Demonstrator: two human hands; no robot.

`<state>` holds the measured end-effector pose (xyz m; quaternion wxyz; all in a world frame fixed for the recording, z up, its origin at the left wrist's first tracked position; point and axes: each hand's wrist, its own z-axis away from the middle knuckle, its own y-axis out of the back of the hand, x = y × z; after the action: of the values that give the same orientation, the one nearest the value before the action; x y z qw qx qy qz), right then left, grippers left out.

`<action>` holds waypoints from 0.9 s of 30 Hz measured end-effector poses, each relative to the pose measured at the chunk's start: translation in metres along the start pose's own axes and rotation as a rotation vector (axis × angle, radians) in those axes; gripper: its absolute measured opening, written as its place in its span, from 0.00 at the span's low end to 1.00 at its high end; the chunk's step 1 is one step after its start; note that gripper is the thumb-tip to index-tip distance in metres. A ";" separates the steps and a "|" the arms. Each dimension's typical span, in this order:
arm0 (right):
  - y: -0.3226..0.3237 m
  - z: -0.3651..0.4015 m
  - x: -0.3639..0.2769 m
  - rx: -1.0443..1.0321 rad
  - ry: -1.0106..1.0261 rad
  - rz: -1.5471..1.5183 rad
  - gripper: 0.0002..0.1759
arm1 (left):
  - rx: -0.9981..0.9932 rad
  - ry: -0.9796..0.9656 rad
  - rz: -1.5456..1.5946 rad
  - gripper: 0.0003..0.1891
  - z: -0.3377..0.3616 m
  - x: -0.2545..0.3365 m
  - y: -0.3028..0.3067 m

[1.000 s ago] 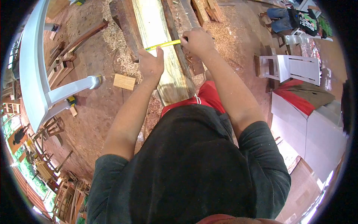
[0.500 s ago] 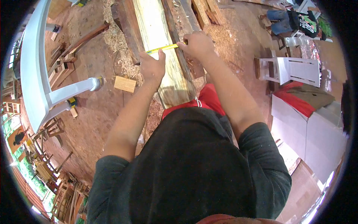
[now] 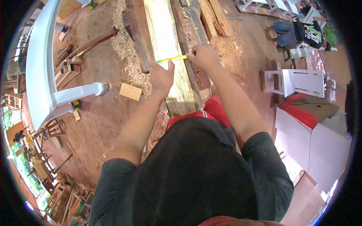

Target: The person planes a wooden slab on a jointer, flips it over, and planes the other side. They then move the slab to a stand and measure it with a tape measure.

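Note:
A pale plank [image 3: 163,34] with dark edges stretches away in front of my body. Across its width lies the yellow blade of a tape measure [image 3: 178,58]. My left hand [image 3: 161,78] grips the blade's left end at the plank's left edge, its thumb raised over the blade. At the right edge, my right hand [image 3: 206,57] is closed around the other end of the tape, its fingers curled. Most of the tape's case is hidden in that hand.
White furniture with wrapped legs [image 3: 41,75] stands at left. A small wood block [image 3: 130,91] lies on the shaving-strewn floor. At right are a white chair [image 3: 296,81], a white cabinet [image 3: 298,126] with red cloth, and another person [image 3: 298,33]. Dark boards [image 3: 137,34] flank the plank.
The whole scene has shifted slightly down and right in view. Both hands keep their places on the tape, which still spans the plank.

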<state>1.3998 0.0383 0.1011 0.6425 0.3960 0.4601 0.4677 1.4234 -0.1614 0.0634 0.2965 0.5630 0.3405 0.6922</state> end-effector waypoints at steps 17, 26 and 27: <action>0.003 0.005 -0.006 0.033 -0.025 0.012 0.23 | -0.049 0.096 0.039 0.36 -0.001 0.000 0.000; 0.007 0.005 -0.005 -0.018 -0.026 -0.070 0.23 | -0.004 0.063 0.005 0.36 -0.002 -0.003 -0.005; 0.008 0.005 -0.006 -0.044 -0.042 -0.073 0.23 | -0.009 0.074 0.003 0.36 -0.002 -0.003 -0.005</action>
<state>1.4015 0.0337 0.1109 0.6773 0.3743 0.4502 0.4455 1.4217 -0.1609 0.0574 0.2851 0.5362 0.3474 0.7145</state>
